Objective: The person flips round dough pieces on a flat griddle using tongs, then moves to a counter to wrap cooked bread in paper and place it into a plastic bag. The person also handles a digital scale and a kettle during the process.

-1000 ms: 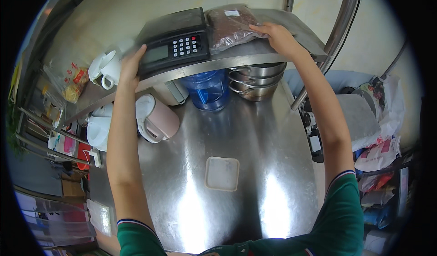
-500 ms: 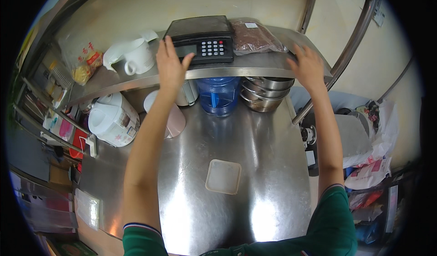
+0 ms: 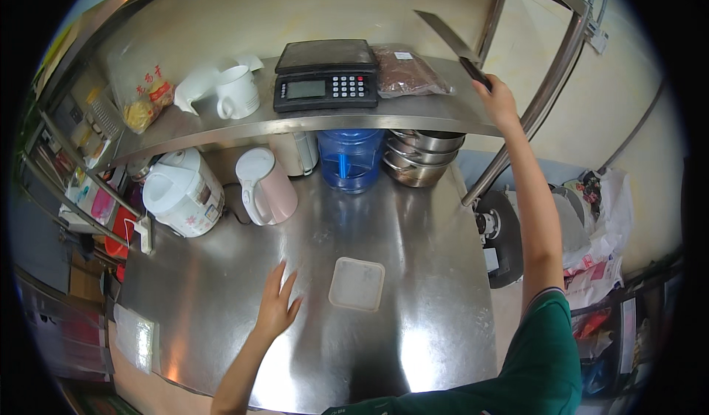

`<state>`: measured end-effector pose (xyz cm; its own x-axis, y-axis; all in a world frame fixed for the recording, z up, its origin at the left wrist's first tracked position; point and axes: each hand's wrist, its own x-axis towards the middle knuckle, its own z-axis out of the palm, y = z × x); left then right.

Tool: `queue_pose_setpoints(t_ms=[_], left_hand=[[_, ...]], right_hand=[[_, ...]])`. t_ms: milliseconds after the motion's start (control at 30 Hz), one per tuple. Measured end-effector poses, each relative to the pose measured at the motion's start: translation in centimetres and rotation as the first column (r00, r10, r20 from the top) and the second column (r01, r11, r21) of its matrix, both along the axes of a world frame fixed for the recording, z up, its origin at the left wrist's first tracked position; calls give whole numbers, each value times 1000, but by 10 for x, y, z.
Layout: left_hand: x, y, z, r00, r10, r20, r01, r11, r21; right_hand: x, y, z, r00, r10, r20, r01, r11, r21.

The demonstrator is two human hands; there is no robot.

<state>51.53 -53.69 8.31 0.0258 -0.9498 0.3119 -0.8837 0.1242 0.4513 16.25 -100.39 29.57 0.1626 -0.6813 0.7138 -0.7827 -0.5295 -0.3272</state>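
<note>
A knife with a dark handle is raised over the right end of the steel shelf. My right hand grips its handle, and the blade points up to the far left. Low over the steel table, my left hand holds nothing, its fingers apart. Nearest to it lies a square, whitish translucent plastic lid or shallow tray. On the shelf, a black digital scale stands beside a clear bag of brown contents, left of the knife.
Beneath the shelf stand a white rice cooker, a pink kettle, a blue water jug and stacked steel bowls. White cups and a snack bag are on the shelf's left. A steel post rises at the right.
My left hand has come down from the scale to above the table. My right hand, empty before, now holds the knife up at the shelf's right end.
</note>
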Motion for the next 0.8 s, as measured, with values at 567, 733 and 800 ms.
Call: queue_pose_setpoints(t_ms=[567,733,800], left_hand=[[-49,151,-34,950,291,-112,-254,930,265],[-71,177,-13,973,208,-100,-186,963,196],[-66,186,-11,978,185,-97,-172,976,134]], right_hand=[[37,-24,-35,966,-121,-227,165,968,187],[66,40,-27,999,36,-14,-38,906,-421],[95,77,-22,971,239,2,-216,881,-422]])
